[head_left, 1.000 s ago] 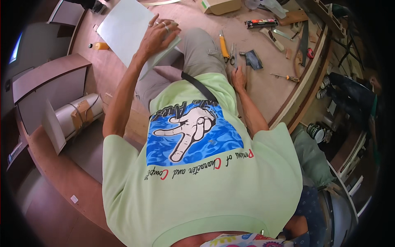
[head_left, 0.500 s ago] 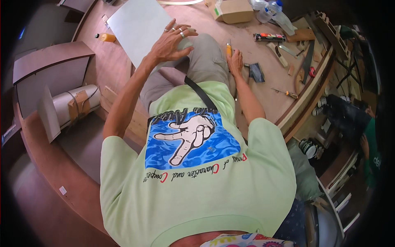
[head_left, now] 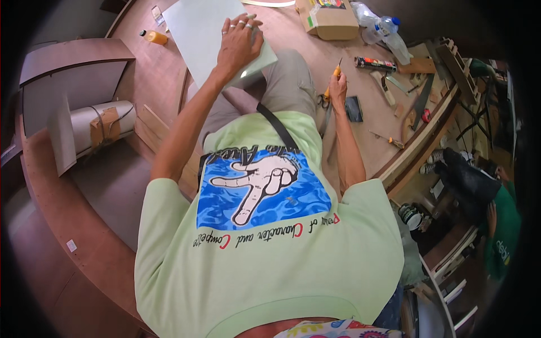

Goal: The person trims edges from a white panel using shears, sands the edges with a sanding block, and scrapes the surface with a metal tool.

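A pale, smooth sheet point(head_left: 194, 42) lies ahead of me, its near right corner over my knees. My left hand point(head_left: 239, 48), with rings on several fingers, rests on it, fingers apart and slightly bent. At the right of my thigh, my right hand point(head_left: 338, 89) is closed round a yellow-handled cutter knife point(head_left: 337, 71), whose thin tip points away from me. Beside that hand is an orange and black item point(head_left: 323, 100), partly hidden, perhaps scissors. A dark flat block point(head_left: 354, 109) lies just to the right of my wrist.
A cardboard box point(head_left: 332, 29), a plastic bottle point(head_left: 383, 28) and a black tube point(head_left: 375, 63) are at the far right. A screwdriver point(head_left: 389, 138) lies nearer. An orange bottle point(head_left: 155, 37) is far left. A co-worker in green point(head_left: 501, 225) is beyond the right edge.
My right hand has lifted the knife up and to the right, away from my thigh. The left hand has shifted farther up the sheet with its fingers less spread. The view has shifted slightly.
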### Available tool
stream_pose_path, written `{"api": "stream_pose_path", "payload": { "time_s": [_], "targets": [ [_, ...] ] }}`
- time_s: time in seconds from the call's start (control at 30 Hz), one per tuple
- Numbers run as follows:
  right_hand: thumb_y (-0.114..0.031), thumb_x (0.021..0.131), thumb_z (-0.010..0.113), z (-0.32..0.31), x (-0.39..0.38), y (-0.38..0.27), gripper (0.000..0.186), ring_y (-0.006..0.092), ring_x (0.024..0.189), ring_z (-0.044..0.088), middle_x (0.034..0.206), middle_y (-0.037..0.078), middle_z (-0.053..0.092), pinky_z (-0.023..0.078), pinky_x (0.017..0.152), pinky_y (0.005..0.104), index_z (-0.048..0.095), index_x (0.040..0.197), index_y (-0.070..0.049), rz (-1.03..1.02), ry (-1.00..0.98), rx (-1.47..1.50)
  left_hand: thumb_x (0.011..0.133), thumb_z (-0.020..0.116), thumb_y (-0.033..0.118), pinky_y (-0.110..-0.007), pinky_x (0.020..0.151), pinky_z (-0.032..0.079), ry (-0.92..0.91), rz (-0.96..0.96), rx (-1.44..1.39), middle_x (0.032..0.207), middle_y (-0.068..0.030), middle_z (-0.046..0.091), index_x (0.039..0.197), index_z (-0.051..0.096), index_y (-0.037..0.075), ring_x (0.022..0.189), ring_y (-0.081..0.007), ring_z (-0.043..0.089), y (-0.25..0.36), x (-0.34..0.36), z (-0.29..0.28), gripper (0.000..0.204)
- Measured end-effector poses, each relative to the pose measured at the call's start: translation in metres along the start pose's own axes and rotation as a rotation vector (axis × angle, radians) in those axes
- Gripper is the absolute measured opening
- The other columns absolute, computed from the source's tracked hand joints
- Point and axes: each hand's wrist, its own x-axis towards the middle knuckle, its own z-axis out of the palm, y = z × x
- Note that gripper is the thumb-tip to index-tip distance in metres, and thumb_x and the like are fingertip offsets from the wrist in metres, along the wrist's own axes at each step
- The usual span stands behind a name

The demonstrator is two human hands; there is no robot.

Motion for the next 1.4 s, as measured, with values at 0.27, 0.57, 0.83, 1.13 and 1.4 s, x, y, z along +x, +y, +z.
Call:
{"api": "stream_pose_path", "payload": {
  "time_s": [0.27, 0.57, 0.83, 1.13, 1.4],
  "targets": [
    [-0.035, 0.103, 0.052, -0.014, -0.1, -0.155, 0.033, 0.012, 0.064, 0.059, 0.081, 0.004, 0.06, 0.05, 0.06, 0.0282, 0.058, 0.115, -0.005, -0.089, -0.253, 0.563, 0.095, 0.058, 0.03, -0.052, 0.119, 0.026, 0.026, 0.016, 0.03, 0.134, -0.0128, 0.063, 0.121, 0.068, 0.011, 0.136, -0.03, 0.049, -0.009, 0.016, 0.016, 0.034],
    [-0.032, 0.104, 0.049, 0.016, -0.139, -0.192, 0.035, 0.0472, 0.093, 0.066, 0.101, 0.026, 0.069, 0.051, 0.081, 0.0519, 0.051, 0.124, -0.004, -0.386, -0.171, 0.199, 0.095, 0.056, 0.031, -0.05, 0.118, 0.027, 0.013, 0.052, 0.03, 0.131, -0.0149, 0.064, 0.121, 0.068, 0.01, 0.135, -0.0326, 0.05, -0.017, 0.017, 0.014, 0.035],
    [-0.032, 0.105, 0.048, 0.035, -0.134, -0.171, 0.033, 0.027, 0.071, 0.068, 0.079, 0.015, 0.064, 0.052, 0.068, 0.0411, 0.051, 0.123, -0.005, -0.443, -0.121, 0.21, 0.095, 0.054, 0.031, -0.051, 0.119, 0.027, 0.017, 0.037, 0.004, 0.13, -0.016, 0.065, 0.119, 0.068, 0.01, 0.135, -0.0337, 0.05, -0.016, 0.015, 0.01, 0.036],
    [-0.038, 0.107, 0.047, -0.049, -0.118, -0.173, 0.039, 0.0106, 0.067, 0.058, 0.083, 0.002, 0.058, 0.05, 0.06, 0.0272, 0.055, 0.123, -0.004, -0.275, 0.158, 0.609, 0.094, 0.057, 0.025, -0.046, 0.111, 0.036, 0.018, 0.092, 0.015, 0.127, -0.0138, 0.066, 0.114, 0.07, 0.009, 0.123, -0.0335, 0.057, -0.027, 0.016, 0.013, 0.028],
    [-0.032, 0.098, 0.057, -0.006, -0.117, 0.107, 0.038, 0.0441, 0.102, 0.063, 0.111, 0.023, 0.067, 0.05, 0.086, 0.0514, 0.059, 0.124, -0.005, 0.054, 0.198, -0.166, 0.096, 0.056, 0.027, -0.045, 0.116, 0.031, -0.002, 0.104, 0.019, 0.135, -0.0142, 0.063, 0.117, 0.07, 0.009, 0.134, -0.0311, 0.05, -0.008, 0.023, 0.013, 0.031]
  ]
}}
